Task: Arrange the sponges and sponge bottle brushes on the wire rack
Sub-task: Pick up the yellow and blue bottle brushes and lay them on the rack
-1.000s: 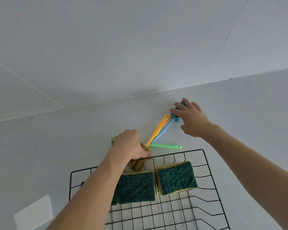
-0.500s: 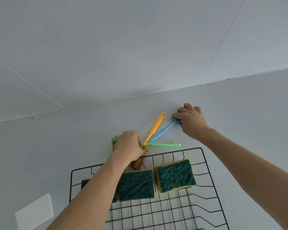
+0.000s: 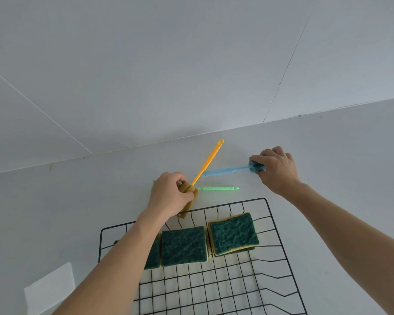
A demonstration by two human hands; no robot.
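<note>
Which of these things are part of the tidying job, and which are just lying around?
Part of the job:
black wire rack
green-topped yellow sponges
orange sponge bottle brush, in left hand
blue sponge bottle brush, in right hand
green sponge bottle brush

Lying about:
white paper sheet

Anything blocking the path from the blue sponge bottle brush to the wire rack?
Nothing visible. The right hand grips the blue sponge bottle brush by its head, on the counter beyond the black wire rack. The rack's right side beside the green scouring sponges is bare. The green-handled brush lies left of that path.
</note>
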